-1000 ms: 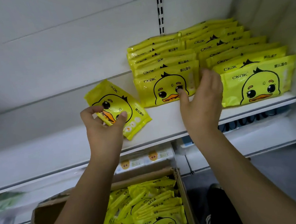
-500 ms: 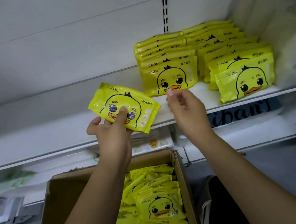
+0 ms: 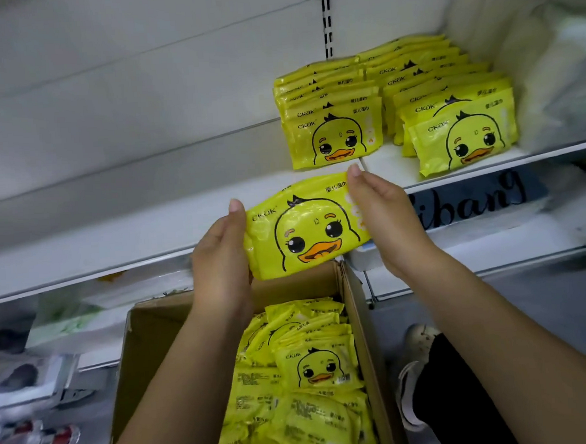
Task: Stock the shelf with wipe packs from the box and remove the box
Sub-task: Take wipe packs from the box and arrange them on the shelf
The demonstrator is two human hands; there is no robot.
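Wipe pack (image 3: 305,228): we hold it face-out, left hand (image 3: 218,260) and right hand (image 3: 384,216) fingers clamped on its ends, likely to stand it squarely on the shelf (image 3: 130,228).

wipe pack (image 3: 305,228) above box (image 3: 154,333): yellow, black-outlined duck face, orange beak | packs (image 3: 314,368) in box: same yellow | box: brown cardboard | shelf (image 3: 114,239) above box: white

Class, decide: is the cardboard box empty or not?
Not empty: the box holds many yellow wipe packs piled along its right side.
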